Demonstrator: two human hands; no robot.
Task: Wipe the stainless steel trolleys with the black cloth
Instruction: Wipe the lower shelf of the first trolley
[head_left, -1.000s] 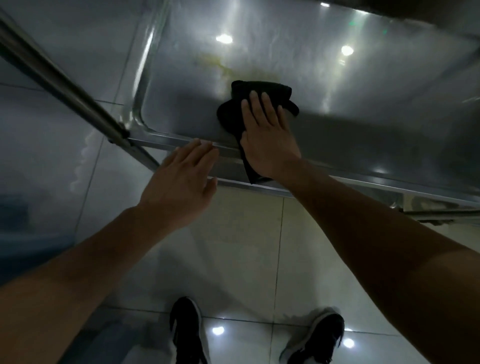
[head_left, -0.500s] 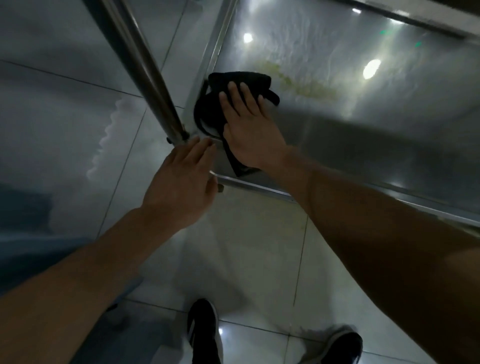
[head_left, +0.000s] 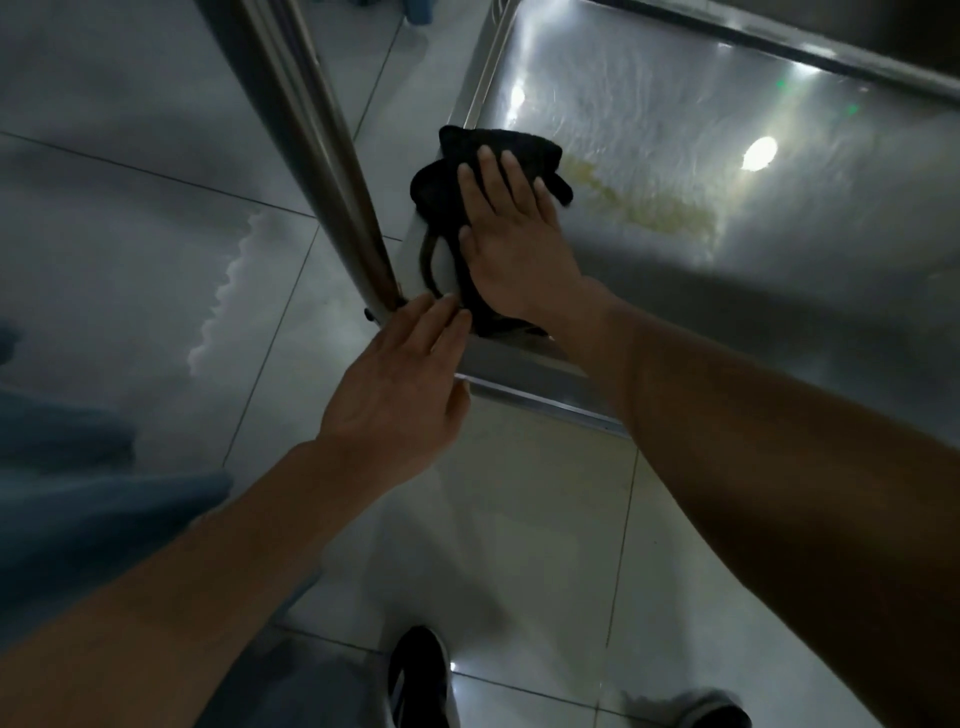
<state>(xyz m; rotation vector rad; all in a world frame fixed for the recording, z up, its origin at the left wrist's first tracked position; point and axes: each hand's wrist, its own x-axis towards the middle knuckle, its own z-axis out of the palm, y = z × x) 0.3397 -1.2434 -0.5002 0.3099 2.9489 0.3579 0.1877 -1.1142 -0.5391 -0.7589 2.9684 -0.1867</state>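
**Steel shelf partly wiped, yellow smear left**

Steel trolley shelf (head_left: 753, 270) fills the upper right of the frame; a yellowish streak (head_left: 644, 205) is still on it, so I judge the wiping unfinished. At its near-left corner the right hand (head_left: 511, 228), fingers flat and spread, presses the black cloth (head_left: 441, 176) down. Below it, the left hand (head_left: 400, 384) rests flat on the rim beside the upright post (head_left: 317, 145).

glossy tiled floor (head_left: 156, 218), black shoes (head_left: 418, 675)
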